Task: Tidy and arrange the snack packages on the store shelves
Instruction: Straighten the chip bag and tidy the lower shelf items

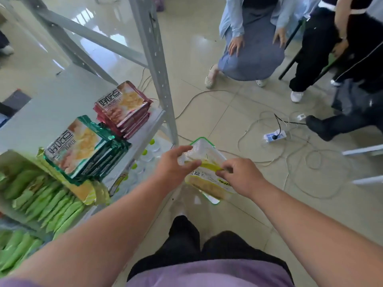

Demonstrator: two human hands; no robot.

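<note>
Both hands, left hand [176, 164] and right hand [240, 175], pinch one yellow snack bag [207, 172] beside the shelf [51, 112]; cables [290, 154] lie on the floor beyond.

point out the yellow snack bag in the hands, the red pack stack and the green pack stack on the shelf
yellow snack bag [207, 179], head view, on its printed front between the two hands
red pack stack [124, 104], head view, on the top pack's face
green pack stack [76, 146], head view, on the top pack's face
</note>
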